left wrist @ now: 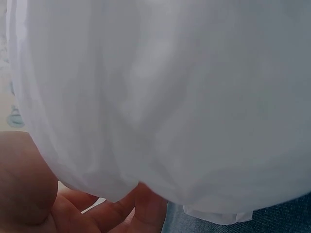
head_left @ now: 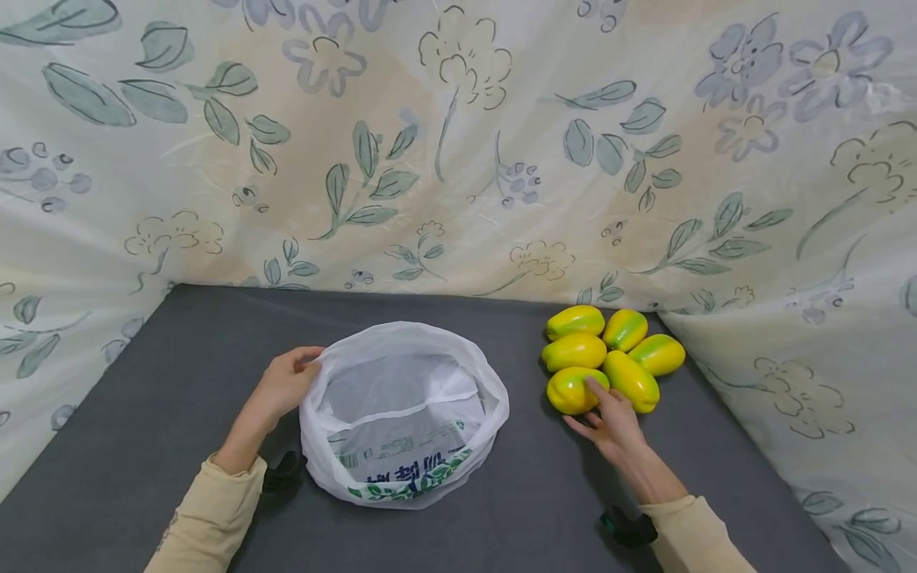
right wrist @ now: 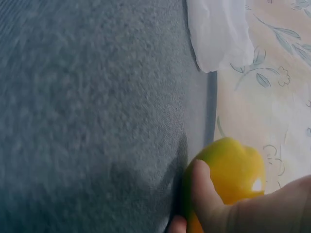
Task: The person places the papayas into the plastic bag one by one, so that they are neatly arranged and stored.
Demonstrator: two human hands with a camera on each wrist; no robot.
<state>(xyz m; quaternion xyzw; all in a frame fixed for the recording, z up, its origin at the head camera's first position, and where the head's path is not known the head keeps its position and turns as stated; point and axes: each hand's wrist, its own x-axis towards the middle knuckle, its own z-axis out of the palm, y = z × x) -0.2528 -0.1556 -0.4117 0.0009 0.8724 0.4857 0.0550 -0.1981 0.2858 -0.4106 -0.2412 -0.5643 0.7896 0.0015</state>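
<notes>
On my head cam, light's soft & fairly even, prob. from above; can't pin the exact source. The floral cloth [head_left: 458,215] reads bright, the dark surface [head_left: 530,493] much dimmer. A faint, soft-edged shadow lies by the right hand [head_left: 612,422], and small glints sit on the yellow fruit [head_left: 576,350]. L wrist cam's dim & greyish, low contrast, w/ the white bag [left wrist: 155,97] blurry across most of the frame. R wrist cam: surface grainy & soft, darker toward the bottom, plus one sharp glare spot on the fruit.
</notes>
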